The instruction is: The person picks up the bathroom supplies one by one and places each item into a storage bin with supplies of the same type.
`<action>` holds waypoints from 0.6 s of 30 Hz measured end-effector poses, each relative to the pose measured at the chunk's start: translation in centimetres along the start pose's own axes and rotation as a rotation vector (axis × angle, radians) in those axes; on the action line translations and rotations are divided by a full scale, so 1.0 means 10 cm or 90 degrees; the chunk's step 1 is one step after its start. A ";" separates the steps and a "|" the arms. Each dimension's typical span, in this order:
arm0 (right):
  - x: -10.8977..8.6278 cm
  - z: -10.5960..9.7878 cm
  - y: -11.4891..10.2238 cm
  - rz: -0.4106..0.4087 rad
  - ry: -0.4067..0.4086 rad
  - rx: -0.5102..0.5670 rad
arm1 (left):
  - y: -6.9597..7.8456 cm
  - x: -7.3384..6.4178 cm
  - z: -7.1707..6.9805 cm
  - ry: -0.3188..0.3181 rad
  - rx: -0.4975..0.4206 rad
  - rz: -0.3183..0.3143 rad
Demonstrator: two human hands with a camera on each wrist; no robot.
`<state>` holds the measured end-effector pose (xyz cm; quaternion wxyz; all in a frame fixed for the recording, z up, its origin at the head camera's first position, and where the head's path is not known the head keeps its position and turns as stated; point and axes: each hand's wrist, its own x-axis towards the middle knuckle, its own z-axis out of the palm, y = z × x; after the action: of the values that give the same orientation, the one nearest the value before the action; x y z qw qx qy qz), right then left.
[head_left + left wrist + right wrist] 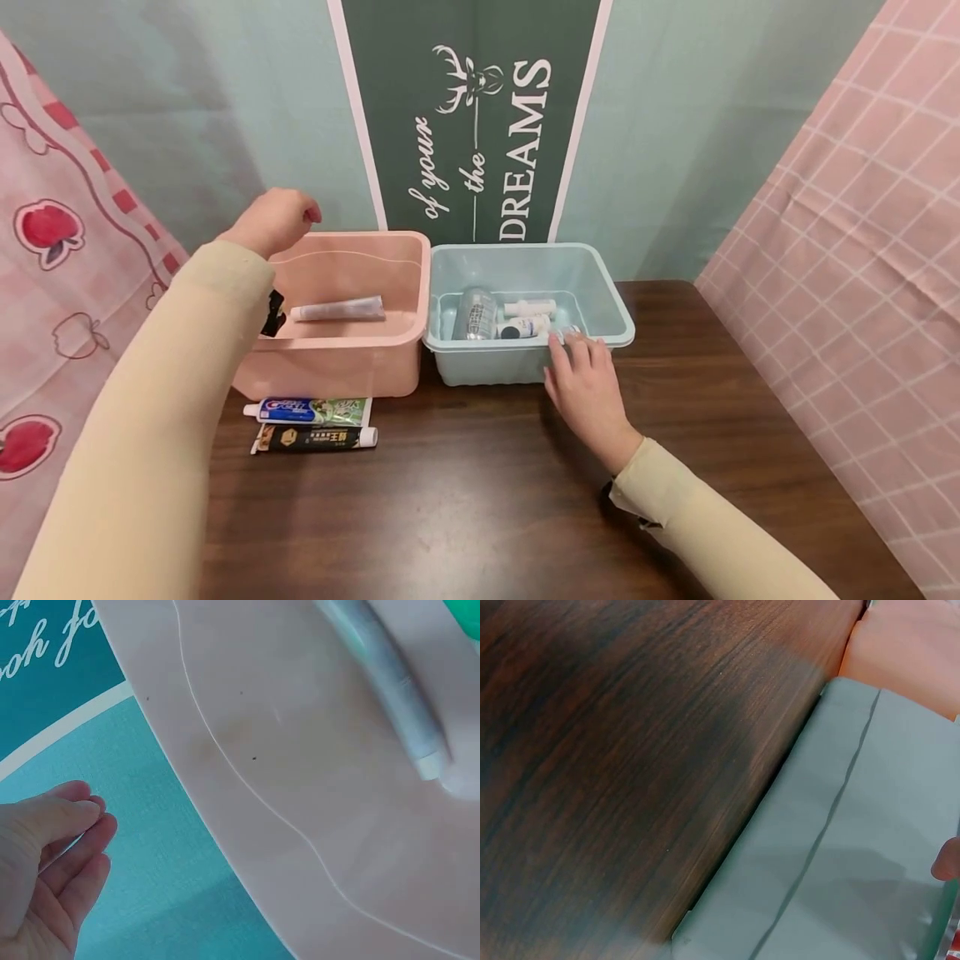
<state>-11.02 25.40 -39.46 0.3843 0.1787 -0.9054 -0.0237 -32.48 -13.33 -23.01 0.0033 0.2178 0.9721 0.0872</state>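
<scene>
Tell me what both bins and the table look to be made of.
Pink bin: likely plastic, satin; smooth walls and rounded rim. Blue bin: likely plastic too, with a soft sheen and rounded lip. Table: wood or laminate, semi-gloss; dark grain and a blurred reflection.

- Before you stands a dark wooden table (465,467), light glaring softly off it.
- Facing you hangs a blue-green cloth (675,125) with white lettering.
- Pink cloths flank you: fruit-printed left (67,250), checked right (862,250).
</scene>
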 end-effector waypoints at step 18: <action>0.01 0.03 0.02 -0.009 0.017 0.002 | -0.07 -0.11 -0.14 -0.033 0.061 -0.017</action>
<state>-11.32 25.56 -39.59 0.3961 0.1858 -0.8989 -0.0229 -31.80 -14.65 -21.82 0.0192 0.2068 0.9776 0.0349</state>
